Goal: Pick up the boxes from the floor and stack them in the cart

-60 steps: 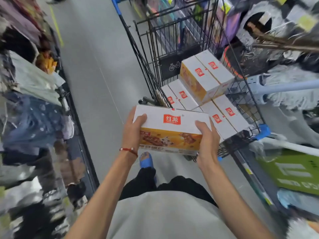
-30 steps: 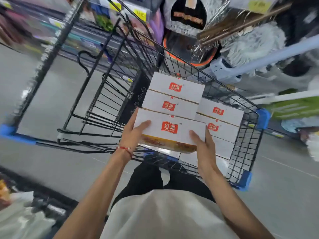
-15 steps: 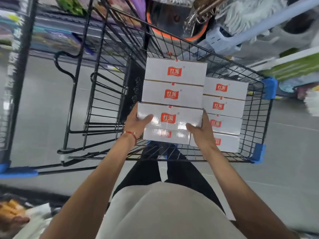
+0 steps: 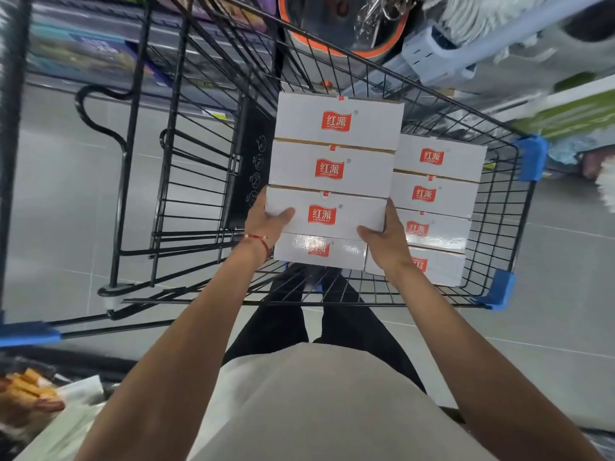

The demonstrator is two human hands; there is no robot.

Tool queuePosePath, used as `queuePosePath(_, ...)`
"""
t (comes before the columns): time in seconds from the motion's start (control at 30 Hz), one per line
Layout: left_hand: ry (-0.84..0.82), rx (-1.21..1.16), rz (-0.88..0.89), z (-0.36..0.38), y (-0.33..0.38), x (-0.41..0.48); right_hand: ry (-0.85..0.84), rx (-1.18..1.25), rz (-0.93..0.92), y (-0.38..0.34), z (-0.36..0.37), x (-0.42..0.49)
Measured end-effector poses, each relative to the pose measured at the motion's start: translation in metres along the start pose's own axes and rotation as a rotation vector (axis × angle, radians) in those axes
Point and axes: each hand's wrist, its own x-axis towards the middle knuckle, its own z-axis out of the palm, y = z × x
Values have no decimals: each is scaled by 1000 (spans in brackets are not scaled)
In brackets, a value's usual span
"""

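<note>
Inside the cart point(image 4: 499, 289), a white box point(image 4: 326, 212) is gripped at its 2 short ends by the left hand point(image 4: 266, 224) and right hand point(image 4: 386, 241), logo up, long axis along the cart's length, just beside 2 like boxes point(image 4: 332, 144).
</note>
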Motion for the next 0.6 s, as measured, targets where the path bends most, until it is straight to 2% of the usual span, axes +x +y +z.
queuePosePath(0.6, 1, -28, 8, 3, -8, 8, 67, 46, -23, 3, 5, -2)
